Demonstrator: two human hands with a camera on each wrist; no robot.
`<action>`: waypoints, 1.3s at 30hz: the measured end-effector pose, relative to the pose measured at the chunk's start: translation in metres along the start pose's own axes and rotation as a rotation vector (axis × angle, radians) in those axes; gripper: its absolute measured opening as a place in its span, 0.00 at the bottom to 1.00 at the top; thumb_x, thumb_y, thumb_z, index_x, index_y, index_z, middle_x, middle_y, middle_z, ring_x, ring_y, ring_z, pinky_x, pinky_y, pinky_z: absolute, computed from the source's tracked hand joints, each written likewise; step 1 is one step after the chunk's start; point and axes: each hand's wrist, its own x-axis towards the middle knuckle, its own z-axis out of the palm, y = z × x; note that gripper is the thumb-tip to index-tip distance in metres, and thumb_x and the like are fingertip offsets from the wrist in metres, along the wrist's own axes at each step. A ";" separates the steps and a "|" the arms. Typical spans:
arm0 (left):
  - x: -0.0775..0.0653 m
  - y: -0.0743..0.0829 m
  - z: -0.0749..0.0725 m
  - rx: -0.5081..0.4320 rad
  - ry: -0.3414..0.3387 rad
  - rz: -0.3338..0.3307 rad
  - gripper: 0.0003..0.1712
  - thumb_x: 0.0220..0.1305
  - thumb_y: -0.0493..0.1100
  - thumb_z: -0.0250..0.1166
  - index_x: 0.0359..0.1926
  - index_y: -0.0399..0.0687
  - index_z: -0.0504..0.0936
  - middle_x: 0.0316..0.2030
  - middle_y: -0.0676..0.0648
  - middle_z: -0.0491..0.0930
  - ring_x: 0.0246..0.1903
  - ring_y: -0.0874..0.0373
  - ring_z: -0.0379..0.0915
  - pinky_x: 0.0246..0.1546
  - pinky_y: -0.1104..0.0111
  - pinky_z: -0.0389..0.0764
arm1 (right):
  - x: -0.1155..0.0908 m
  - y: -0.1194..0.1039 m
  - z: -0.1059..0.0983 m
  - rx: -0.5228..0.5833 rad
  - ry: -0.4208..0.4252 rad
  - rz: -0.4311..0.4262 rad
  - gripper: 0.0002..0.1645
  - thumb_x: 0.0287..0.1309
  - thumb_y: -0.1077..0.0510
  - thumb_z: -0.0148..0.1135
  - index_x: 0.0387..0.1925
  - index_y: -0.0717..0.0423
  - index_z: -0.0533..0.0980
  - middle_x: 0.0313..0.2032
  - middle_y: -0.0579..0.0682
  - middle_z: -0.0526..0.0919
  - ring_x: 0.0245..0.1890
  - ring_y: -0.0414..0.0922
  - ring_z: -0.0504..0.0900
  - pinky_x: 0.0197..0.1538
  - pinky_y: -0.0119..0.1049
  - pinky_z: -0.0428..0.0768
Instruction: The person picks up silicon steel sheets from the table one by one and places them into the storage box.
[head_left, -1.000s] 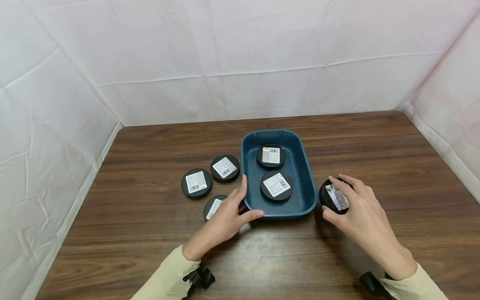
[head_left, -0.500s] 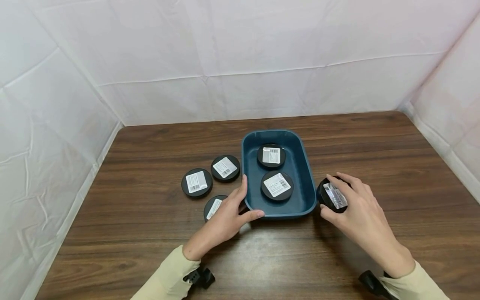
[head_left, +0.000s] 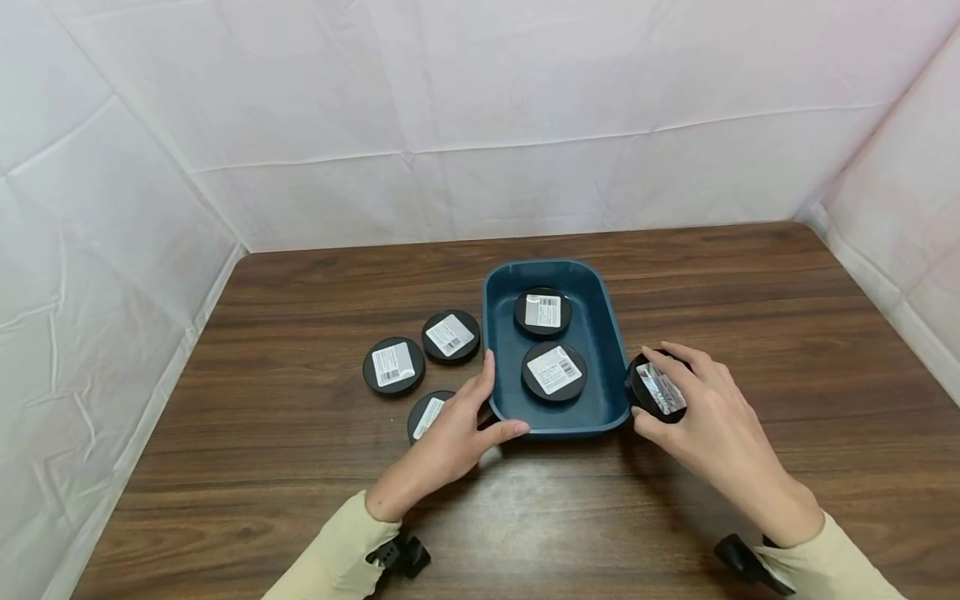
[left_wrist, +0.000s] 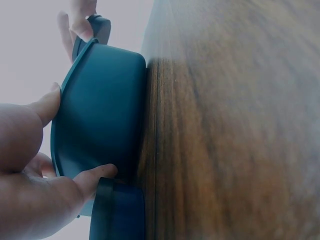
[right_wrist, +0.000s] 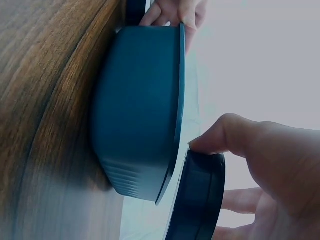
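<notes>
My right hand [head_left: 716, 429] grips a round black lidded container [head_left: 656, 387] with a white barcode label, thumb on the near side and fingers on the far side. This container is off the table, tilted, beside the right wall of a blue rectangular tray [right_wrist: 140, 95]. Whether it touches the tray rim I cannot tell. My left hand [head_left: 453, 429] holds the tray's near left corner, its thumb at the front rim and fingers along the left side. Inside the tray lie two similar containers, one behind [head_left: 542, 312] and one in front [head_left: 553, 372].
Left of the tray, three more black containers lie label up on the wooden table [head_left: 247, 433]: one far left [head_left: 393, 367], one near the tray wall [head_left: 451, 337], and one partly hidden by my left hand [head_left: 427, 412]. White sheeting [head_left: 450, 100] surrounds the table.
My right hand has moved slightly left with its container, closer to the tray's right rim. My left hand and the other containers stay where they were.
</notes>
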 end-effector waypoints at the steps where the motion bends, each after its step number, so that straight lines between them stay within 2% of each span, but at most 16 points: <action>1: 0.000 0.000 0.000 -0.001 -0.001 0.001 0.58 0.66 0.56 0.66 0.80 0.47 0.37 0.78 0.36 0.49 0.77 0.45 0.51 0.73 0.50 0.62 | 0.001 0.000 0.000 0.001 -0.002 -0.001 0.41 0.48 0.55 0.74 0.66 0.55 0.73 0.65 0.63 0.71 0.58 0.63 0.70 0.47 0.64 0.73; 9: 0.000 0.000 -0.001 0.005 -0.003 0.012 0.58 0.66 0.56 0.66 0.80 0.47 0.36 0.78 0.36 0.49 0.76 0.45 0.53 0.72 0.51 0.63 | 0.004 -0.002 -0.002 -0.008 -0.004 -0.021 0.41 0.47 0.55 0.74 0.66 0.55 0.74 0.65 0.61 0.71 0.57 0.62 0.70 0.46 0.62 0.74; 17: 0.001 0.000 -0.001 0.003 -0.015 -0.008 0.58 0.66 0.57 0.66 0.80 0.51 0.35 0.79 0.38 0.48 0.76 0.48 0.52 0.73 0.52 0.63 | 0.007 -0.002 -0.003 -0.003 0.020 -0.058 0.40 0.46 0.56 0.75 0.64 0.55 0.75 0.65 0.61 0.72 0.56 0.62 0.72 0.45 0.62 0.75; 25: 0.000 0.001 -0.001 0.009 -0.013 -0.017 0.57 0.67 0.58 0.65 0.80 0.50 0.36 0.79 0.37 0.48 0.77 0.44 0.50 0.73 0.49 0.62 | 0.012 -0.003 -0.003 -0.001 0.007 -0.090 0.41 0.45 0.56 0.75 0.64 0.54 0.75 0.65 0.59 0.72 0.58 0.61 0.71 0.48 0.62 0.74; 39: 0.000 0.001 -0.001 0.004 -0.003 -0.014 0.57 0.66 0.57 0.66 0.80 0.49 0.37 0.78 0.38 0.49 0.77 0.46 0.51 0.73 0.51 0.62 | 0.016 -0.006 0.001 -0.010 0.023 -0.182 0.41 0.44 0.57 0.76 0.65 0.53 0.75 0.65 0.59 0.73 0.61 0.61 0.71 0.50 0.62 0.76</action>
